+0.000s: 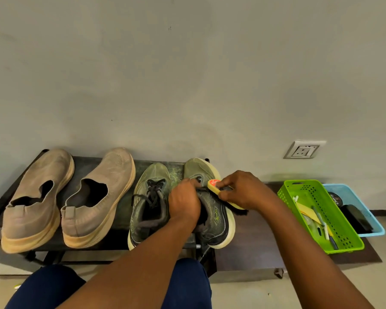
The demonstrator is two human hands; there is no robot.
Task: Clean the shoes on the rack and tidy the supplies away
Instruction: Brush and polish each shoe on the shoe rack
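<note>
Two tan slip-on shoes [38, 197] [98, 197] stand at the left of the dark rack [91, 166]. Right of them stands a pair of olive-grey laced sneakers. My left hand [184, 200] grips the tongue and collar of the right sneaker [214, 217], which is tilted on the rack's right end. My right hand [243, 189] holds a wooden shoe brush [214, 185] with a red label and dark bristles against that sneaker's outer side. The left sneaker [148, 201] lies flat beside it.
A green plastic basket [341, 219] with pens and small items sits on a low dark board [254, 241] to the right. Behind it a blue basket [374, 226] holds a polish tin and a black brush. A wall socket [303, 150] is above. My knees are below.
</note>
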